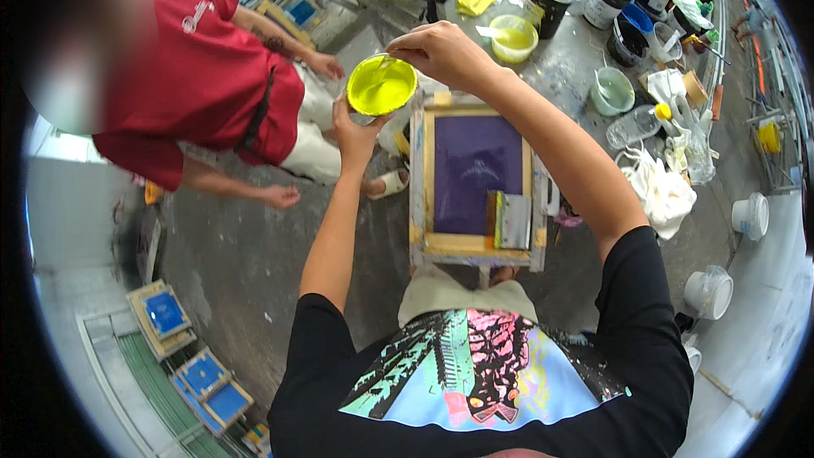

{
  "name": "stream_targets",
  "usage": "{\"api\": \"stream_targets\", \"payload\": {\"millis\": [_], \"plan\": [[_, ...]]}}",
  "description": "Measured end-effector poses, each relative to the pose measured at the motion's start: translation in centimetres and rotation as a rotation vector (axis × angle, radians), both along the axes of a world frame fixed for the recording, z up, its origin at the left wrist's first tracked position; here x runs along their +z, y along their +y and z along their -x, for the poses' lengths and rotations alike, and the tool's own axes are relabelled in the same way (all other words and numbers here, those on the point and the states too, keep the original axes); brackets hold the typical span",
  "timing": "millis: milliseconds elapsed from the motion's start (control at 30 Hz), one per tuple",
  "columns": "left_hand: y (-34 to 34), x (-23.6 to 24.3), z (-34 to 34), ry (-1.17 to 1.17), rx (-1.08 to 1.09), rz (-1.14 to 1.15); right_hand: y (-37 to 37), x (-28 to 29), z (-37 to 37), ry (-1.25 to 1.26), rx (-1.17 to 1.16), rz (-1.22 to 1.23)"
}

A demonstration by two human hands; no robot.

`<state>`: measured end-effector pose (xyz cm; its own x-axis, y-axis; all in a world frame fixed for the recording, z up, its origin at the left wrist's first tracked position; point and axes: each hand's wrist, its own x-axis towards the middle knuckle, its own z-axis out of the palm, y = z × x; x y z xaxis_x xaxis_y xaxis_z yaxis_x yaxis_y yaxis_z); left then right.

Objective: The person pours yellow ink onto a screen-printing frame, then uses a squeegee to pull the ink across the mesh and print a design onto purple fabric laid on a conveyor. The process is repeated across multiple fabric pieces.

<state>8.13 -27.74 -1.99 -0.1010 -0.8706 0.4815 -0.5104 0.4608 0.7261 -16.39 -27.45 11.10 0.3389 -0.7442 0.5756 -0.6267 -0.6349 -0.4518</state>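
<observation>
My left hand (358,129) is wrapped round the underside of a round bowl (353,92), holding it up and tipped so its inside shows. Bright yellow ink (390,95) coats the walls and pools at the bottom. Over the far right rim, my right hand (439,53) pinches a thin, yellow-smeared stirring stick (384,73) that reaches into the bowl. Below and to the right lies a wooden screen-printing frame (430,174) with purple mesh (466,148). A squeegee (512,222) rests on the frame's near right corner.
Beside me on the left stands a co-worker in a red shirt (212,59). Ink tubs (549,2), a yellow ink bowl (515,38), a plastic bottle (636,125) and white rags (661,191) crowd the right side. Blue screens (165,312) lean at lower left.
</observation>
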Motion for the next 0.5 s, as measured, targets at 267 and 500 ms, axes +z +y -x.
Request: {"api": "stream_targets", "payload": {"millis": [267,500], "plan": [[-24.3,-1.0,-0.3,-0.026,-0.069,0.257,-19.4,0.1,-3.3,-0.123,-0.239,-0.082],[-38.3,0.4,1.2,-0.109,0.034,0.233,-30.7,-1.1,-2.7,-0.18,-0.401,0.035]]}}
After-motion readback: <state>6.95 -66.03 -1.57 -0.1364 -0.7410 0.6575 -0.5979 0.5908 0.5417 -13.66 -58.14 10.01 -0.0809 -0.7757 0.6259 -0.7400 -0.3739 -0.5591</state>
